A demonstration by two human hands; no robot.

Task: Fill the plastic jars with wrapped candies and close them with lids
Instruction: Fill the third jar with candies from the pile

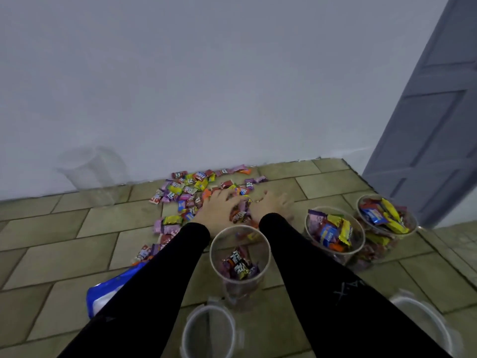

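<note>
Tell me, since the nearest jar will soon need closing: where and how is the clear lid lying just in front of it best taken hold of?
Probably by its rim, from above. The clear lid lies flat on the tiled floor, near the half-filled jar, so only its edge offers purchase. Fingers spread over opposite sides should lift it; its small top tab is another pinch point.

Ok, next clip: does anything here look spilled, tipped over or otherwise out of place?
Nothing looks tipped or broken. The wrapped candies lie loose on the tiled floor by the wall, where both hands rest on them. Three jars stand upright and uncapped; lids lie near the camera.
</note>
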